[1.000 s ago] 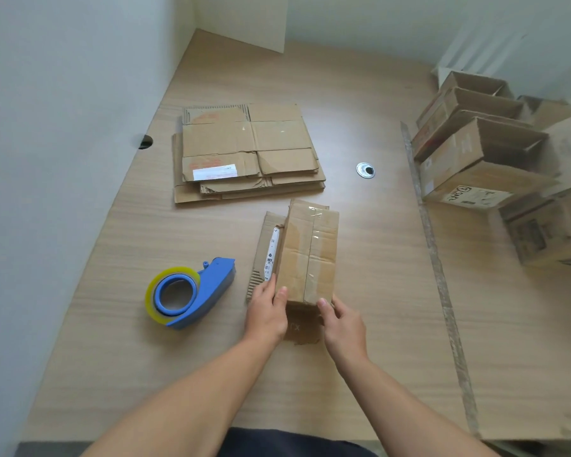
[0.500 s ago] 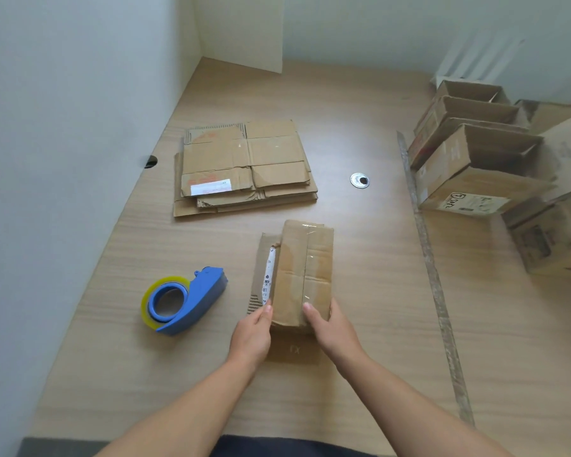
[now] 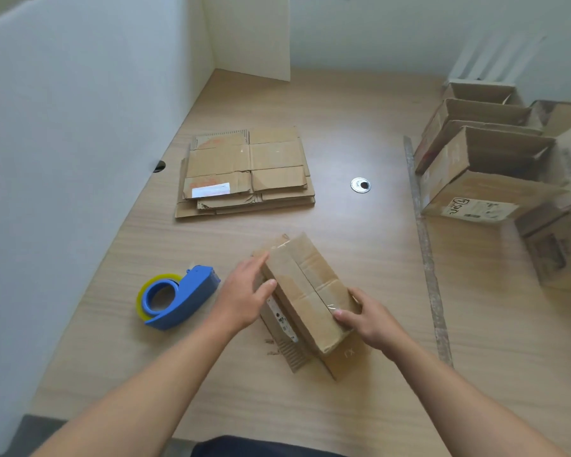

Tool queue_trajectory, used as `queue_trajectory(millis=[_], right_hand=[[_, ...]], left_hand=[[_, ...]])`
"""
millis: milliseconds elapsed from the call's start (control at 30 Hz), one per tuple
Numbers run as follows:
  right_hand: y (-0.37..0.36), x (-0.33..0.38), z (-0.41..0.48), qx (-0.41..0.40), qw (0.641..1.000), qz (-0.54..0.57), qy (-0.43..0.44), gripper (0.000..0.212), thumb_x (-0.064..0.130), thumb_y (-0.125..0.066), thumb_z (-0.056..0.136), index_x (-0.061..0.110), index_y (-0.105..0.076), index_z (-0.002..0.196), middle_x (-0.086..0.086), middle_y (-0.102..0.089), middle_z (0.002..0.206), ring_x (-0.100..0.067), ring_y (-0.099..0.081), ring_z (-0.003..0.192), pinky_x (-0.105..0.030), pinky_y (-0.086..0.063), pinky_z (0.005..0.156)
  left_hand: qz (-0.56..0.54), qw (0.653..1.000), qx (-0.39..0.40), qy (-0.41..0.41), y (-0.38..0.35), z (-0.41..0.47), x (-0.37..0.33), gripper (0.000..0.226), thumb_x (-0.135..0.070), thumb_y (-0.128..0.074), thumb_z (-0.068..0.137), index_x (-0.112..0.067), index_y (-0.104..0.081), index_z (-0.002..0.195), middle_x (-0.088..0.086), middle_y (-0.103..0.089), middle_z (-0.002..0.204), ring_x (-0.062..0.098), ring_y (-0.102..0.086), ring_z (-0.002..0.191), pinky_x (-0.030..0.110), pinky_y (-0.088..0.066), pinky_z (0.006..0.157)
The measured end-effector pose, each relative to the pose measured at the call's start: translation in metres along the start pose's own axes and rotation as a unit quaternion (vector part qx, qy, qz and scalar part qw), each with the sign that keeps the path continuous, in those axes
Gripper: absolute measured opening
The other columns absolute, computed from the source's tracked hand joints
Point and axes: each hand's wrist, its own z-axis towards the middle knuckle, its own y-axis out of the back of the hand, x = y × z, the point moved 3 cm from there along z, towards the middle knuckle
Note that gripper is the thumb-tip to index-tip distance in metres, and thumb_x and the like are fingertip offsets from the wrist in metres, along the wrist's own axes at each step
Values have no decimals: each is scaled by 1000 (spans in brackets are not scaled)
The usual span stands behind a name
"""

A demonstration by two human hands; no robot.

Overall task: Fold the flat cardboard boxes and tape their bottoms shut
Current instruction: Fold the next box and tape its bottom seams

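Observation:
A small folded cardboard box (image 3: 305, 291) stands on the wooden table (image 3: 360, 258) with its taped bottom facing up, turned at an angle. My left hand (image 3: 244, 293) lies against the box's left side, fingers stretched along its upper edge. My right hand (image 3: 365, 319) grips the near right corner, thumb on the taped top. A blue tape dispenser (image 3: 175, 298) with a yellowish roll lies left of my left hand. A stack of flat cardboard boxes (image 3: 246, 173) sits farther back.
Several folded open boxes (image 3: 485, 169) are piled at the right, past a worn strip (image 3: 426, 252) along the table. A metal grommet (image 3: 360, 185) sits mid-table. White walls close in on the left and at the back.
The box has been rotated on the table, its far end swinging left. My left hand moved up along its left side; my right hand shifted to the near right corner.

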Motion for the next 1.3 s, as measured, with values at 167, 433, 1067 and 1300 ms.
queue_trajectory(millis=[167,433,1067,1300], right_hand=[[22,20,10,70,982,-171,47,60,29,-71,91,29,-47,145,6,-57,139,-18,-53,127,-24,-39,97],[4,59,5,-25,925,-362,110,66,51,-57,94,44,-26,152,2,-24,161,-23,-19,147,-45,-24,114],[-31,58,5,30,865,-456,208,61,23,-49,99,52,-27,148,5,-8,166,-25,-1,153,-55,-8,119],[-40,63,6,-3,929,-312,198,49,48,-51,98,39,-46,146,-2,-20,163,-28,-12,147,-39,-21,120]], left_hand=[[124,989,81,-3,-4,7,-1,72,-35,-60,97,-31,-22,158,-4,-26,161,18,-25,148,41,-25,121],[93,993,41,56,-29,-15,23,69,-45,-67,91,-28,-39,152,-5,-22,158,20,-28,141,36,-29,117],[174,981,81,1,-11,-20,33,68,-44,-64,93,-26,-36,152,-2,-38,141,16,-33,133,27,-28,112],[133,989,38,55,-24,-42,35,58,-48,-61,94,-29,-42,145,-2,-50,129,20,-52,119,32,-43,96]])
